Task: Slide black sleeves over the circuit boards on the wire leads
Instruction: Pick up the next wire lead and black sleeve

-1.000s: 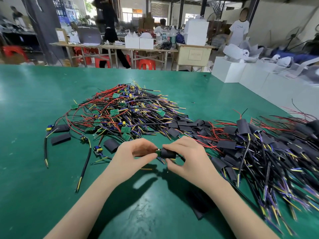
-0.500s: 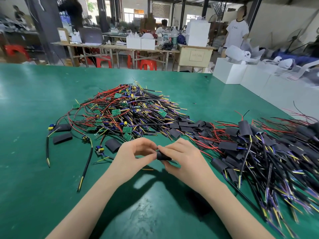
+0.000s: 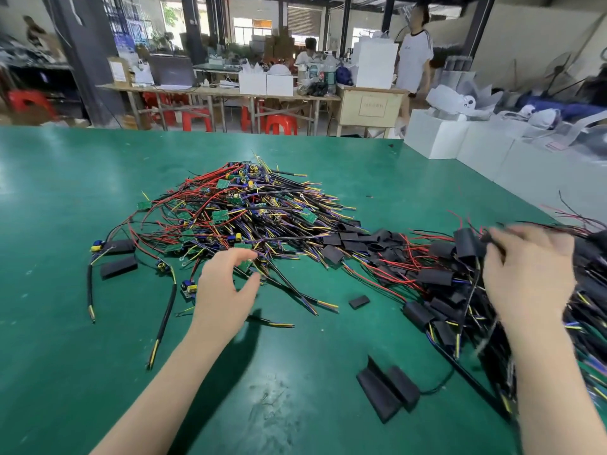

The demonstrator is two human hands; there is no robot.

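1. Sleeves (image 3: pixel 387 390), two loose black ones, lie on the green table (image 3: pixel 65 372) at 5 o'clock from my view's centre.
2. Boards on their wires (image 3: pixel 230 211) sit heaped at 12 o'clock; the sleeved pile (image 3: pixel 440 277) spreads at 3 o'clock.
3. My left hand (image 3: pixel 223 293) hovers at the heap's near edge, thumb and fingers spread, holding nothing.
4. My right hand (image 3: pixel 528 274) is blurred over the sleeved pile, fingers curled round a sleeved lead (image 3: pixel 487 238).
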